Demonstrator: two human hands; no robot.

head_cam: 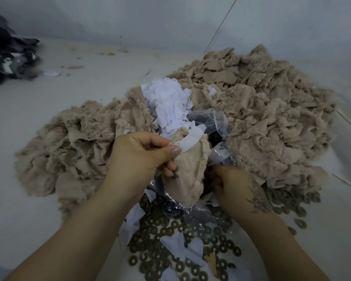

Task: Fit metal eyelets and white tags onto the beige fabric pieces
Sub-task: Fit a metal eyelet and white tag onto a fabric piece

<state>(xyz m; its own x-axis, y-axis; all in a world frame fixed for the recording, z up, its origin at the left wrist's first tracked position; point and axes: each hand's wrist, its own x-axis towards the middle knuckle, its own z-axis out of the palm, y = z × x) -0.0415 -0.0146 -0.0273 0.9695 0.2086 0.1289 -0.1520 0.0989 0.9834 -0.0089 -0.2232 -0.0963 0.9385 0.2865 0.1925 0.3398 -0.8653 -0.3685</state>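
Left hand [142, 157] pinched a white tag [187, 141] against a beige fabric piece [187, 173], thumb on top. Right hand [234, 186] was curled beside the piece's lower edge; its grip could not be told. Metal eyelets [182, 250] lay scattered below; beige fabric piles [261, 118] and loose white tags [168, 102] lay behind.

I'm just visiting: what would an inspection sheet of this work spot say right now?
Surface: pale grey floor, lint-flecked.
Job's things: beige fabric heaps; white tags pile; metal eyelets scattered nearest the person; clear plastic bag.
Clutter: dark cloth pile far left.
Hands: left hand pinches a beige piece with a white tag; right hand beneath it, grip unclear.
Cables: nothing seen.
Surroundings: grey wall.
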